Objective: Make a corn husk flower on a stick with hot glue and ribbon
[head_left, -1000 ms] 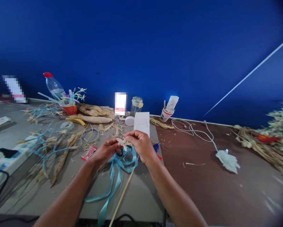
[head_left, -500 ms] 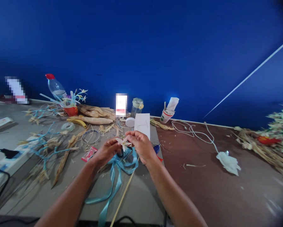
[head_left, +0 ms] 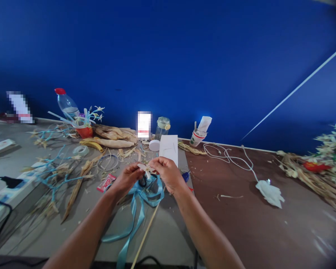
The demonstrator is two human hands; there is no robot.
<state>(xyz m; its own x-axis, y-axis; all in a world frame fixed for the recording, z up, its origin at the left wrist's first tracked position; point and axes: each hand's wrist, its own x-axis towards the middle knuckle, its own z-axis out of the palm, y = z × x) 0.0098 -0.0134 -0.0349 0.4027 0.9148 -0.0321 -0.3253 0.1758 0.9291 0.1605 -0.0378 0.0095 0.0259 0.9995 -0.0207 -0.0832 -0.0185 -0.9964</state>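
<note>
Both my hands meet over the table's middle, pinching a small pale husk flower (head_left: 145, 169) between them. My left hand (head_left: 126, 179) is closed on its left side, my right hand (head_left: 168, 173) is closed on its right side. Under the hands lies a light blue ribbon (head_left: 134, 209), looped and trailing toward me. A thin wooden stick (head_left: 144, 237) runs from beneath the hands to the near edge. A white card (head_left: 169, 148) stands just behind my right hand.
Dried corn husks (head_left: 111, 136), blue-wrapped stems (head_left: 55, 175), a tape roll (head_left: 80, 150), a red-capped bottle (head_left: 66, 103), a glass jar (head_left: 162, 127) and a paper cup (head_left: 197, 136) crowd the back. A white cable (head_left: 232, 154) crosses the brown board. Husk flowers (head_left: 319, 164) pile at right. A power strip (head_left: 8, 186) lies left.
The hands stay together on the flower, only their fingers shifting slightly. The view has drifted a little.
</note>
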